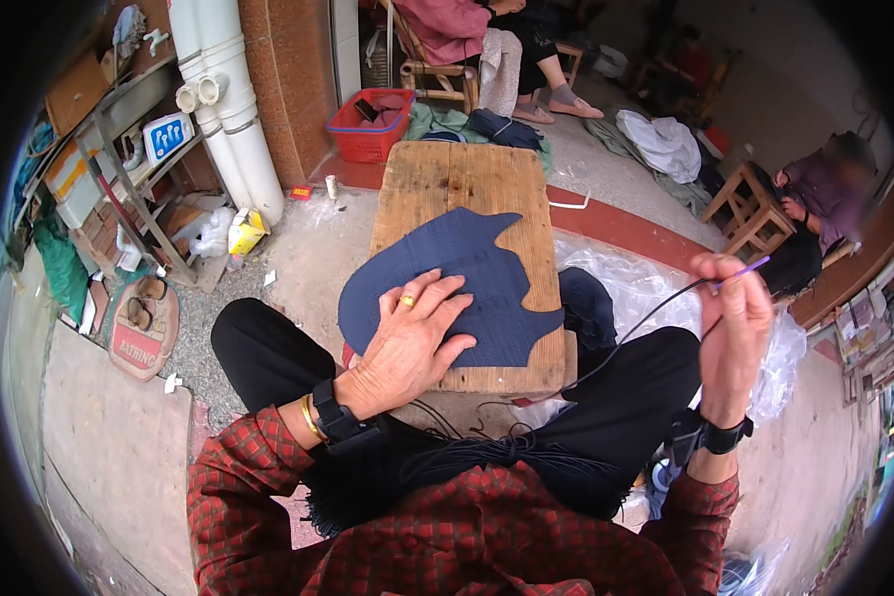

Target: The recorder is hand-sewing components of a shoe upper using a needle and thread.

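Note:
My left hand (414, 336), wearing a gold ring, lies flat with its fingers stretched out on a navy-blue shaped piece of cloth (477, 263). One end of the cloth is rounded; the other edges have pointed, curved cutouts. It rests on a wooden bench (422, 179) in front of me. Raised off to the right of the bench, my right hand (733, 313) is closed on a dark cord (631, 343). A thin purple piece (753, 266) sticks out past its fingers. The cord hangs in a curve toward my lap, where a bundle of dark cords (487, 449) lies.
A red basket (372, 127) and dark cloths (507, 129) lie beyond the bench. Clear plastic sheeting (656, 283) spreads on the right. Two seated people are ahead and at right, near a wooden stool (745, 204). White pipes (223, 109) and shelving stand left; slippers (144, 301) lie on a mat.

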`<state>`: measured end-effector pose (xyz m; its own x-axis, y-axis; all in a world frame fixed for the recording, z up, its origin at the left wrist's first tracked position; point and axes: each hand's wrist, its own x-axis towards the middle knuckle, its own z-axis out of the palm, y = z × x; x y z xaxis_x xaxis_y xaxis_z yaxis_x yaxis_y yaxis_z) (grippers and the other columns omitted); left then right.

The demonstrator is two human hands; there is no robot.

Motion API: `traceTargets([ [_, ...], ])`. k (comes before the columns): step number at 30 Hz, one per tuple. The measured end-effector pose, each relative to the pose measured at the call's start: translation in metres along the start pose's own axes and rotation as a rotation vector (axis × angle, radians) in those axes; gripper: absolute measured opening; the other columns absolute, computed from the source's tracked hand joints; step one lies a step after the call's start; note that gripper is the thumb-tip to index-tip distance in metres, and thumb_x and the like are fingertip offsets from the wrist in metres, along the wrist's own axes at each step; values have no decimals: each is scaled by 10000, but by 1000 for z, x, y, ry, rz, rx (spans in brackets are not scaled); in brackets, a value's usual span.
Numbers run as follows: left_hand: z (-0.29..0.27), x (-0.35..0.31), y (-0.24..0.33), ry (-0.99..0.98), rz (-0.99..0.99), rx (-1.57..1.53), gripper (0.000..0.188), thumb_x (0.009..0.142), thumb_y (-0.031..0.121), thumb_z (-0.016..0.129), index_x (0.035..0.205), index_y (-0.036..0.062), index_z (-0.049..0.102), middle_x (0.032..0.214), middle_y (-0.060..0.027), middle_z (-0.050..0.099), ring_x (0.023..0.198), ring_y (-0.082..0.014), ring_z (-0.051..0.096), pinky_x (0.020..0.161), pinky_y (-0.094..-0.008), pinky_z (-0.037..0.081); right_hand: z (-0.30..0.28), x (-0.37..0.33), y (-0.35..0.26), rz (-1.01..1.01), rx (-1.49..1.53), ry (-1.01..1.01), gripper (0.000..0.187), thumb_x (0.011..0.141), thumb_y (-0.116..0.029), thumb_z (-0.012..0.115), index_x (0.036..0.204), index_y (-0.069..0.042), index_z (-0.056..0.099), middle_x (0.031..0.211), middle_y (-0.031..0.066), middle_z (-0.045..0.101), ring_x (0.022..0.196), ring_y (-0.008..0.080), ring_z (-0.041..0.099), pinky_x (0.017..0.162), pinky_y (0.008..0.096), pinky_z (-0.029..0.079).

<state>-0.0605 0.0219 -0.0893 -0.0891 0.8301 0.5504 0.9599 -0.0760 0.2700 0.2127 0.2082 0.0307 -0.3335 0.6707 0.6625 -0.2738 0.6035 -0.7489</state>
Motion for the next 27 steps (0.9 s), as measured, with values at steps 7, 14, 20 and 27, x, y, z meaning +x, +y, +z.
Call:
traceTargets([
  [7,4,-6,-2,-113,-26,-29,506,930,234,725,1384,54,595,1549,-102,486,1478,-311,388,1166,-483,291,64,-48,38,434,-250,-489,80,926,-59,731,975,4,728,837,21,740,720,35,624,626,213,500],
  [14,5,-6,-1,-82,-21,-39,467,924,249,732,1364,122,639,1541,-88,504,1478,-306,393,1162,-496,292,90,-49,57,187,-461,-587,92,841,-39,755,902,26,729,717,103,620,595,184,624,565,291,502],
  [20,5,-7,-5,-89,49,-36,347,950,275,692,1288,199,717,1526,-90,505,1462,-339,383,1152,-550,286,95,-48,60,250,-520,-601,103,819,-35,755,917,-2,761,724,108,643,627,188,665,579,308,518],
  [27,5,-5,-7,-120,57,-94,347,929,253,711,1269,189,732,1535,-100,485,1463,-361,370,1161,-569,266,117,-57,70,216,-494,-543,59,833,-1,745,856,38,707,729,70,658,646,89,634,590,251,524],
])
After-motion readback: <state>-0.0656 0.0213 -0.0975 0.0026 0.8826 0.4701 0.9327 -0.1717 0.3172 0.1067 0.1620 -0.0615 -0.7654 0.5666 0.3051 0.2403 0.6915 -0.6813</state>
